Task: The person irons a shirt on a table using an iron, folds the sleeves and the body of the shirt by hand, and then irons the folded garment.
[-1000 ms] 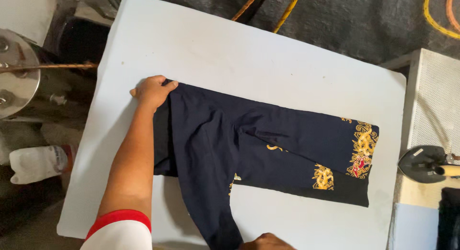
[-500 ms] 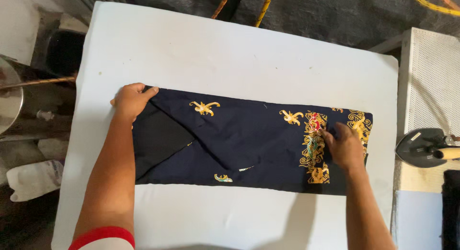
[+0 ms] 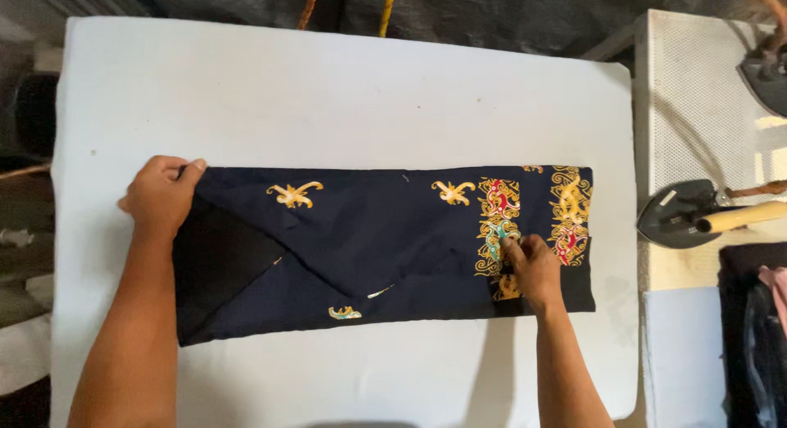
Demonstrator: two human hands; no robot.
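Note:
A dark navy garment point(image 3: 369, 239) with gold, red and teal ornaments lies folded into a long band across the white padded table point(image 3: 344, 92). My left hand point(image 3: 158, 194) pinches the garment's upper left corner against the table. My right hand point(image 3: 531, 266) rests on the patterned right part, fingers pinching the cloth near the lower edge. A black lining shows at the lower left where a flap is folded over diagonally.
A black iron with a wooden handle point(image 3: 697, 215) sits on a white perforated stand point(image 3: 705, 92) to the right. Another iron point(image 3: 766, 71) is at the top right. Dark clothing point(image 3: 754, 330) is piled at the lower right. Cables run behind the table.
The garment's leg was folded over to make a long band. My right hand came into view, onto the patterned right end, and has since slid slightly left. The left hand kept hold of the corner.

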